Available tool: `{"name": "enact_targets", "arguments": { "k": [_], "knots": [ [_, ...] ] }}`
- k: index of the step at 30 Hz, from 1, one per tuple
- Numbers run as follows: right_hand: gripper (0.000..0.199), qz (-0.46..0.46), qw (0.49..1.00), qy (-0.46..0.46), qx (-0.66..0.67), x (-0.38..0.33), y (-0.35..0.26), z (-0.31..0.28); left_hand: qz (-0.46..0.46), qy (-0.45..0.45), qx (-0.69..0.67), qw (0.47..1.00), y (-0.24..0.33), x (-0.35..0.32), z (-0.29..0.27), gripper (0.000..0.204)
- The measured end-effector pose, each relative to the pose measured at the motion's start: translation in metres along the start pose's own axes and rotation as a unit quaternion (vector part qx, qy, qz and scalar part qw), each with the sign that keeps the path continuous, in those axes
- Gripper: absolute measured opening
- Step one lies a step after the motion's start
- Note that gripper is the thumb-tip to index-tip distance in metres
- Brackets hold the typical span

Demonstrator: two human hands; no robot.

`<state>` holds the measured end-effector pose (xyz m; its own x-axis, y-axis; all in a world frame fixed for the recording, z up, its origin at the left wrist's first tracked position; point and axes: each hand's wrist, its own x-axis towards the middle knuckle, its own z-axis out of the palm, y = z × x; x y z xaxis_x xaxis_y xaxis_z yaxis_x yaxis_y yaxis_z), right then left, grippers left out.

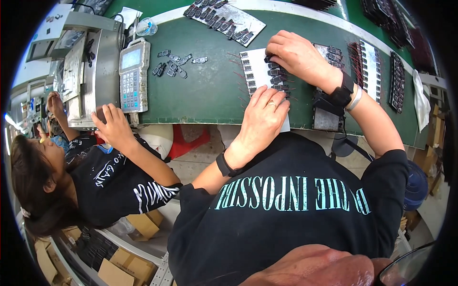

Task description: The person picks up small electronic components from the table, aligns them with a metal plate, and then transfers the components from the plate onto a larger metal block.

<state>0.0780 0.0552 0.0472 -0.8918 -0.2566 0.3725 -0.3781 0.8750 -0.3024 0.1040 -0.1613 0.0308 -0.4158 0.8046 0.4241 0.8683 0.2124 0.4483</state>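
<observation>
**Inspector A:** Presently we record the green table (pixel 205 95) as the work surface under both hands. What lies to the left of the fingers?

**Inspector B:** We note a grey keypad controller (pixel 133 76) well to their left. A co-worker's hand (pixel 112 126) rests by its near end, apart from the person's own. A dark tray (pixel 327 114) sits under the right wrist.

**Inspector A:** And the piece in hand?

**Inspector B:** A white sheet (pixel 260 71) lies between the two hands. The left hand (pixel 262 119) is flat on its near end, fingers straight and together, gripping nothing and only pinning it. The right hand (pixel 296 55) is at the far right corner, fingers curled down onto a row of parts. We cannot tell whether one is pinched between them.

**Inspector A:** Progress?

**Inspector B:** We judge the sheet partly loaded. A column of small dark parts (pixel 248 71) with red leads runs along the edge left of the right fingers, and another sits under the fingertips. The strip between shows bare white. A filled sheet (pixel 224 19) lies beyond the fingers, and more filled racks (pixel 369 62) stand to the right of them.

**Inspector A:** Stock remaining?

**Inspector B:** Loose parts (pixel 172 64) lie scattered far left of the fingers, not yet mounted.
</observation>
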Motion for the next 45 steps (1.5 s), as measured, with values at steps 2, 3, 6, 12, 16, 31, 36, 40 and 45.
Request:
{"name": "enact_targets", "arguments": {
  "k": [2,3,6,12,16,31,36,40,45],
  "knots": [
    [0.012,0.028,0.999,-0.016,0.009,-0.002,-0.001,-0.004,0.002,-0.001,-0.007,1.0,-0.001,0.001,0.001,0.022],
    [0.015,0.057,0.998,-0.031,0.02,-0.004,-0.002,-0.008,0.004,-0.004,-0.011,1.0,-0.001,0.001,0.002,0.022],
    [0.018,0.117,0.992,-0.02,0.05,-0.014,-0.009,-0.048,0.016,-0.008,-0.017,1.0,-0.003,0.005,0.0,0.023],
    [0.018,0.41,0.9,0.002,0.149,-0.086,-0.024,-0.115,0.039,0.021,-0.05,0.998,0.004,0.011,0.0,0.025],
    [0.016,0.415,0.902,-0.01,0.115,-0.119,-0.017,-0.091,0.11,-0.001,-0.097,0.989,0.021,0.038,0.015,0.025],
    [0.016,0.235,0.965,0.094,-0.067,-0.136,-0.008,-0.066,0.15,-0.082,-0.107,0.979,0.045,0.042,0.042,0.022],
    [0.017,0.236,0.965,0.102,-0.055,-0.129,-0.006,-0.061,0.132,-0.078,-0.108,0.982,0.042,0.04,0.037,0.023],
    [0.018,0.24,0.962,0.118,-0.059,-0.125,-0.012,-0.069,0.148,-0.044,-0.118,0.981,0.04,0.042,0.028,0.022],
    [0.02,0.205,0.976,0.062,0.046,-0.09,-0.029,-0.067,0.027,-0.005,-0.085,0.996,0.012,0.02,-0.003,0.022]
  ]
}}
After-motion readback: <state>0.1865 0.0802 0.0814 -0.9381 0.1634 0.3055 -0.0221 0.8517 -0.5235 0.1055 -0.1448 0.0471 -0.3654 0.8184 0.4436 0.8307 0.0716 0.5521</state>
